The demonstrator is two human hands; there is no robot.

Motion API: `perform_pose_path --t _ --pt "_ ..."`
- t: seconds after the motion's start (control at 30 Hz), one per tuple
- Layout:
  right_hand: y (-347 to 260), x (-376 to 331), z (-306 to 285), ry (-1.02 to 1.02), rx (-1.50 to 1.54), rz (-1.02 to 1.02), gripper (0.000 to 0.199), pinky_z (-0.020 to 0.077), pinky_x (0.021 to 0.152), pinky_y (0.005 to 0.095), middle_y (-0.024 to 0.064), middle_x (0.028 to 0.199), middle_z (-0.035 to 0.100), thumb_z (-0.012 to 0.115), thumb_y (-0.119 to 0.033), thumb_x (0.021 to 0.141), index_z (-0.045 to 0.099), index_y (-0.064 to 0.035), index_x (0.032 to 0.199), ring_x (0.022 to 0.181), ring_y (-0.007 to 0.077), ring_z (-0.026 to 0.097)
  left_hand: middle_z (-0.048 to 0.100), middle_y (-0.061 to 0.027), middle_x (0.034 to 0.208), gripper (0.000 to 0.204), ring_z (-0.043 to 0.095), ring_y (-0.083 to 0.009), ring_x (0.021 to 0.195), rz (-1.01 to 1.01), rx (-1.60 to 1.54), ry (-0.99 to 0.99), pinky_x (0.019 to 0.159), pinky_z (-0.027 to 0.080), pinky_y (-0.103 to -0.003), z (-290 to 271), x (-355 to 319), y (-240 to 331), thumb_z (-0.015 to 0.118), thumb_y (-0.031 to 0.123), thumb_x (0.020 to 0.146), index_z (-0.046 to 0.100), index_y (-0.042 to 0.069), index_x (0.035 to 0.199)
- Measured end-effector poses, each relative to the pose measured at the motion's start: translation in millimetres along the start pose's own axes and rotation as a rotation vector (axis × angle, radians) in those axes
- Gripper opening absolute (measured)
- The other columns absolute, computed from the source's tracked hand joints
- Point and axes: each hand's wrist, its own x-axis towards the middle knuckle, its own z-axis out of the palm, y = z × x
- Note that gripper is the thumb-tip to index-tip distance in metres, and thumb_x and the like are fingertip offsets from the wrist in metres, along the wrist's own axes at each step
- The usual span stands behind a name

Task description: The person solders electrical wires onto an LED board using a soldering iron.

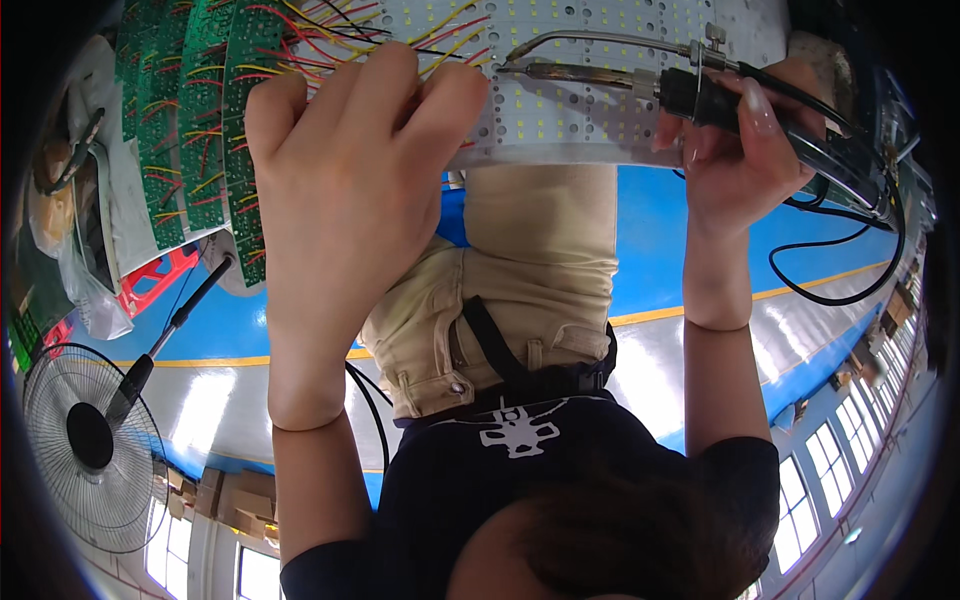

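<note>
My right hand (745,150) is wrapped round the black handle of a soldering iron (590,76). A thin curved metal tube (600,36) is clamped along the iron, and both tips point left, close to the surface of a white LED board (560,120). My left hand (350,160) is closed, its fingers curled down over the board's left part beside the iron's tip. Red, yellow and black wires (455,22) spread out around and behind its knuckles. Whatever those fingertips pinch is hidden beneath the hand.
Green circuit boards (205,110) with short red and yellow wires lie in rows at the left. A black cable (850,295) loops off the iron at the right. A standing fan (92,437) is at lower left, near a red plastic stool (160,280) on the blue floor.
</note>
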Motion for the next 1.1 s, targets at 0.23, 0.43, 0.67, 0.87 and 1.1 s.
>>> perform_pose_path --t 0.23,0.43,0.67,0.87,1.1 --pt "4.3 -1.5 -4.2 -0.007 -0.207 -0.096 0.023 0.0461 0.035 0.0303 0.0144 0.072 0.053 0.042 -0.003 0.095 0.057 0.0138 0.089 0.04 0.0208 0.055 0.053 -0.0027 0.081 0.022 0.053 -0.0242 0.07 -0.018 -0.017 -0.007 0.079 0.036 -0.036 -1.4 2.3 2.3 0.065 0.008 0.08 0.06 0.016 0.099" --pt "0.7 -2.7 1.0 0.06 -0.046 -0.038 0.021 0.0463 0.034 0.0309 0.0166 0.073 0.056 0.042 -0.002 0.095 0.056 0.0126 0.089 0.039 0.0198 0.053 0.052 -0.0039 0.079 0.018 0.051 -0.0261 0.069 -0.035 -0.049 -0.013 0.079 0.036 -0.036 -3.1 4.4 3.8 0.064 0.008 0.08 0.058 0.014 0.095" --pt "0.5 -1.7 -8.1 0.025 -0.327 -0.067 0.019 0.0456 0.034 0.0309 0.0185 0.073 0.06 0.041 -0.003 0.094 0.054 0.0094 0.089 0.039 0.0191 0.051 0.052 -0.0047 0.079 0.017 0.051 -0.0267 0.069 -0.062 -0.082 0.003 0.079 0.036 -0.036 -3.8 5.6 6.1 0.063 0.007 0.08 0.058 0.014 0.095" --pt "1.2 0.0 -2.8 0.05 -0.029 -0.01 0.018 0.0461 0.034 0.0312 0.0189 0.074 0.061 0.042 -0.002 0.092 0.055 0.0092 0.089 0.039 0.0186 0.051 0.052 -0.0049 0.079 0.017 0.052 -0.027 0.07 -0.07 -0.088 0.014 0.08 0.036 -0.036 -2.4 4.1 6.9 0.062 0.006 0.08 0.058 0.013 0.095" --pt "3.6 -0.6 -3.8 0.031 -0.11 -0.059 0.015 0.0484 0.033 0.0341 0.0194 0.074 0.061 0.041 -0.002 0.092 0.053 0.0078 0.09 0.041 0.0199 0.053 0.052 -0.0047 0.08 0.018 0.053 -0.0268 0.071 -0.075 -0.081 0.002 0.081 0.036 -0.036 -2.7 3.7 6.2 0.062 0.006 0.08 0.058 0.013 0.096"
